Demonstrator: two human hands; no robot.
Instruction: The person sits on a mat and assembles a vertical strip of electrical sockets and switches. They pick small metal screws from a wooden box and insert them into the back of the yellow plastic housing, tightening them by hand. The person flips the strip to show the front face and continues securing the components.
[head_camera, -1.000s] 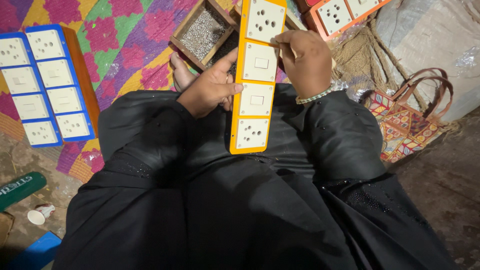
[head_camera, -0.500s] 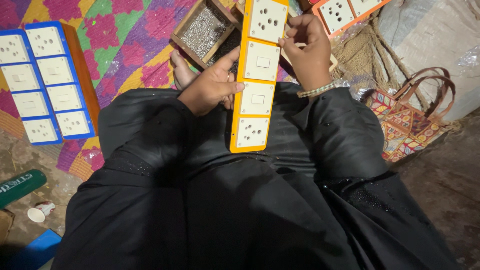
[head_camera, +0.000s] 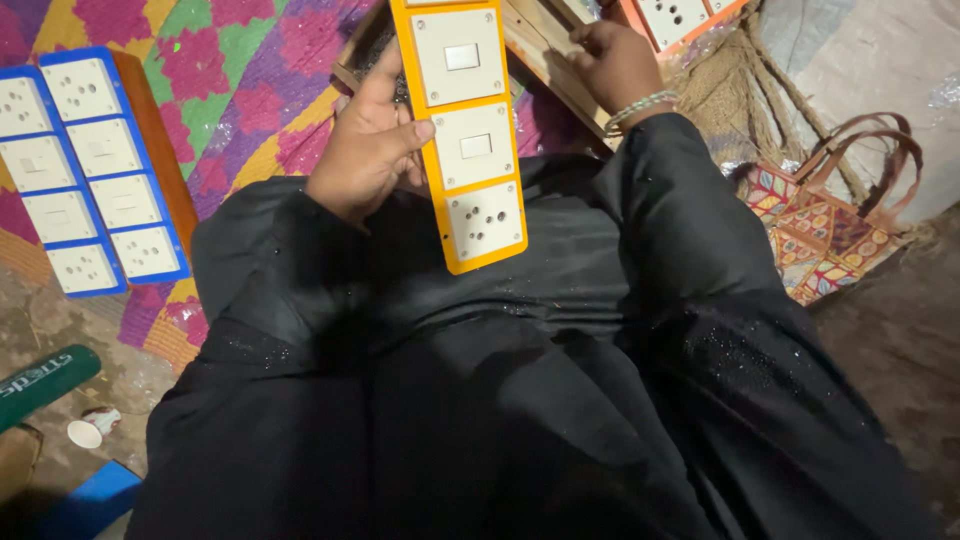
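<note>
Left hand (head_camera: 368, 150) grips left edge of orange switch panel (head_camera: 463, 130), thumb on panel face, fingers behind. Panel lies tilted over lap in black garment (head_camera: 480, 400), lower end toward body. Right hand (head_camera: 615, 62), beaded bracelet at wrist, sits right of panel, apart from it, fingers curled at wooden tray (head_camera: 545, 50); what it grips cannot tell. Blue switch panel (head_camera: 90, 170) lies well left on patterned mat (head_camera: 250, 70). Woven bag (head_camera: 835, 220) at right.
</note>
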